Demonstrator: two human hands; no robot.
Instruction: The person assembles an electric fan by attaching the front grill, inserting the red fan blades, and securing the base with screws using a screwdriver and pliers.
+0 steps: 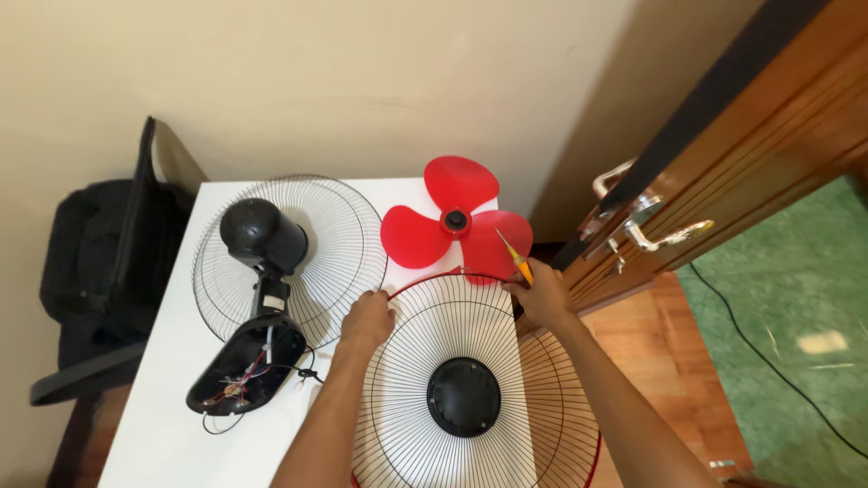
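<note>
While both hands work at its far rim, a white table [172, 425] set against a cream wall bears the dismantled parts of an electric fan. Nearest the viewer lies the front wire guard [470, 384], round, red-rimmed, with a black centre cap, overhanging the table's right edge. To its left, the rear wire guard [339, 226] lies flat with the black motor housing [262, 233] on it, and the neck leads down to an opened black base [244, 366] showing loose coloured wires. Beyond the front guard rests a red three-bladed propeller [455, 221], its lower right blade just at the guard's far rim. The left hand [366, 321] is curled over the guard's upper left rim, fingers closed around the wire edge. The right hand [542, 294] sits at the upper right rim, closed tightly around the orange-yellow handle of a screwdriver [514, 255], whose thin shaft points up and left over the red blade. A wooden door [723, 163] with metal lever handles stands ajar at right; a black bag [90, 262] sits left of the table.
</note>
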